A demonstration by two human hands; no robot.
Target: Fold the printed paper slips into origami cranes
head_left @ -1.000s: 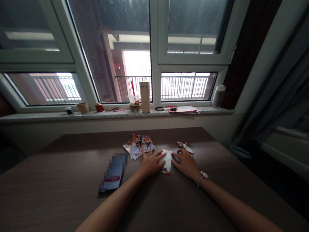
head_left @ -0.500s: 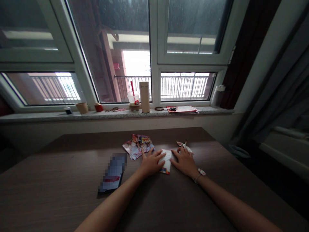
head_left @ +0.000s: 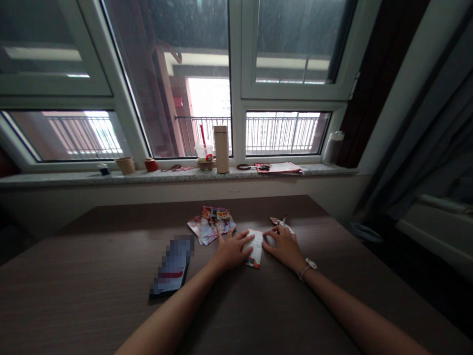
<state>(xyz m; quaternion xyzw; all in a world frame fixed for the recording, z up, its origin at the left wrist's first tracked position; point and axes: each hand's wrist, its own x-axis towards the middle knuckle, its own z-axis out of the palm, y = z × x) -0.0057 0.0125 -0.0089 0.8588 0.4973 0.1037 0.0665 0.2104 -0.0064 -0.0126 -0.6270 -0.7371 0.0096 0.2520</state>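
A small white paper piece (head_left: 255,245) with a colourful printed lower end lies on the dark table. My left hand (head_left: 229,250) rests over its left side, fingers spread and flat. At the paper's right edge is my right hand (head_left: 284,248), its thumb and index finger apart; whether they touch the edge is hard to tell. Just beyond the right hand lies a folded paper shape (head_left: 288,228) with pointed ends, partly covered by the fingers. Several printed leaflets (head_left: 212,225) are fanned out beyond my left hand.
A phone (head_left: 173,266) with a blurred screen lies left of my left forearm. Along the windowsill (head_left: 177,176) stand a tan flask (head_left: 221,149), a plastic cup with a red straw (head_left: 204,149), a paper cup (head_left: 125,165) and scissors (head_left: 261,167) on papers.
My right hand has shifted slightly to the right, and its fingers are drawn closer together. My left hand and the paper are almost unmoved.
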